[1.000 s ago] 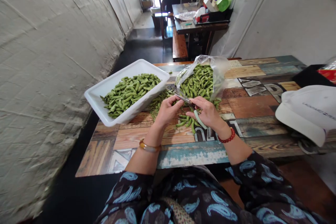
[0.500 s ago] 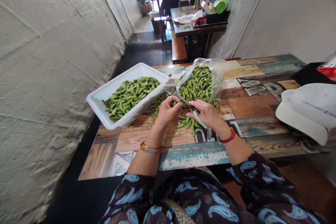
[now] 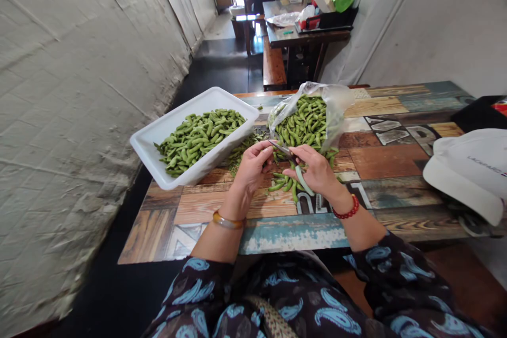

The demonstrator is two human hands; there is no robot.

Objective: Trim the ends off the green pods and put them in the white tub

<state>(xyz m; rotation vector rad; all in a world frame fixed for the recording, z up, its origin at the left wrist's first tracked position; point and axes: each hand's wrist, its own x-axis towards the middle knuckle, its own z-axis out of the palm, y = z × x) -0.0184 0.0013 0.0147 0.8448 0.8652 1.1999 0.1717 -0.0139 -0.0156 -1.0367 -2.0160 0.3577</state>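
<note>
My right hand [image 3: 315, 169] is closed around scissors [image 3: 301, 179] with a pale green handle, their blades pointing up and left. Close to the blade tips, my left hand [image 3: 255, 163] pinches what looks like a green edamame pod, mostly hidden by the fingers. Loose edamame pods [image 3: 288, 184] lie on the table below my hands. Just beyond, a clear plastic bag [image 3: 338, 103] lies open with many pods inside. To the left, a white plastic tub [image 3: 152, 156] holds a heap of pods. Small green trimmings [image 3: 241, 156] are scattered between tub and bag.
The patchwork wood-pattern table [image 3: 214, 206] ends close in front of me. On its right lies a white cap [image 3: 471, 169] beside a black box [image 3: 475, 116]. A rough white wall [image 3: 79, 116] runs along the left. Farther off are a bench [image 3: 274, 66], another table and a person.
The scissors' blades have shifted slightly, and my left fingers now sit right at their tips. The view has tilted down a little, so the far person's upper part is out of frame.
</note>
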